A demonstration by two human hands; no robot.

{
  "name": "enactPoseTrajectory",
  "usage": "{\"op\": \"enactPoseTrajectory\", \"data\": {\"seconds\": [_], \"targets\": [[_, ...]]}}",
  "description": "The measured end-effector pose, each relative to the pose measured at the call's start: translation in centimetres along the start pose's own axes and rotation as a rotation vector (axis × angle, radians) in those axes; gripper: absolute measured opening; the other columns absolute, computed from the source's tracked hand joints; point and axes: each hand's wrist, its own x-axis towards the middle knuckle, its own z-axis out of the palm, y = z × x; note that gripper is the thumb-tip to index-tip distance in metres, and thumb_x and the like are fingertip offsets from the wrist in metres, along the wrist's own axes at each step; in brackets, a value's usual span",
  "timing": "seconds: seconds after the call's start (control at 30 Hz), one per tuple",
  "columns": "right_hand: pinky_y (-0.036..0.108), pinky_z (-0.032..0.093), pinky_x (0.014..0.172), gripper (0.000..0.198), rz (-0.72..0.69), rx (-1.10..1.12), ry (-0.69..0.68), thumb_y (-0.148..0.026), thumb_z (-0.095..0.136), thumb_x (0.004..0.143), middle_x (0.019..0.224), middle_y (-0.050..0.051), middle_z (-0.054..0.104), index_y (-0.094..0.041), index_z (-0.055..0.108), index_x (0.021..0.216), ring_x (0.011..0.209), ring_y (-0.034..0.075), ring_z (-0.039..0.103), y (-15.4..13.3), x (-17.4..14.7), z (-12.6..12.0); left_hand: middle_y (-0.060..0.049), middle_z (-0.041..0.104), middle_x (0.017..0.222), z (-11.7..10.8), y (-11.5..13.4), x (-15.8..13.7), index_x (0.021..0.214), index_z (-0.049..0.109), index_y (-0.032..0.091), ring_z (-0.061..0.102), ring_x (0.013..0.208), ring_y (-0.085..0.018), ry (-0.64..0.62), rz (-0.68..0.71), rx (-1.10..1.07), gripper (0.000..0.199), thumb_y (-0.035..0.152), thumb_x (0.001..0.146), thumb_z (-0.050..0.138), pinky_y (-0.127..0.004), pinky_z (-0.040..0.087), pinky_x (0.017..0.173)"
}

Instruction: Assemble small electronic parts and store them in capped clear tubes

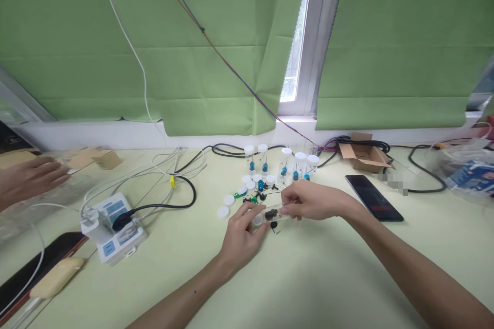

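Between my two hands a small clear tube (276,213) lies on its side, with a dark part visible inside it. My left hand (242,231) grips the tube's left end, thumb and fingers either side of a white cap (258,220). Fingertips of my right hand (311,200) pinch the other end. Just beyond are loose white lids (229,200), green pieces (253,199), black pieces (263,196) and a blue piece (261,185). Several capped clear tubes (264,157) stand upright behind them, holding blue parts with thin metal stems.
A phone (374,198) and an open cardboard box (363,157) are on the right. To the left stands a power strip (119,231) with plugs and tangled cables (193,185). Another person's hand (36,177) rests near clear plastic at far left.
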Motion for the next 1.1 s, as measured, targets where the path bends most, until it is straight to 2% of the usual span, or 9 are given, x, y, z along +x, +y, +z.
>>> {"op": "enactPoseTrajectory", "data": {"seconds": [0.4,0.6,1.1], "targets": [[0.023,0.039,0.049,0.030,0.004,-0.010,0.020,-0.039,0.060,0.088,0.064,0.001,0.067,-0.019,0.054,0.066,0.055,0.014,0.060,0.3,0.3,0.2,-0.005,0.063,0.102,-0.1,0.3,0.1,0.112,0.069,0.025,0.047,0.058,-0.010,-0.016,-0.007,-0.022,0.026,0.023,0.086,0.064,-0.022,0.038,0.048],[0.023,0.043,0.052,0.032,0.010,0.042,0.033,-0.038,0.059,0.089,0.063,0.001,0.067,-0.018,0.052,0.064,0.057,0.015,0.063,0.1,-0.1,-0.3,-0.004,0.063,0.100,-0.2,0.4,0.0,0.110,0.069,0.026,0.045,0.057,-0.010,-0.029,-0.044,-0.041,0.025,0.025,0.085,0.065,-0.022,0.036,0.048],[0.025,0.049,0.061,0.028,-0.048,0.162,-0.064,-0.031,0.053,0.091,0.070,0.005,0.069,-0.016,0.060,0.069,0.066,0.017,0.067,0.1,-0.7,-1.7,-0.004,0.064,0.100,-0.2,0.3,0.0,0.110,0.070,0.025,0.043,0.056,-0.009,-0.035,-0.047,-0.049,0.025,0.026,0.085,0.065,-0.022,0.037,0.049]]}}
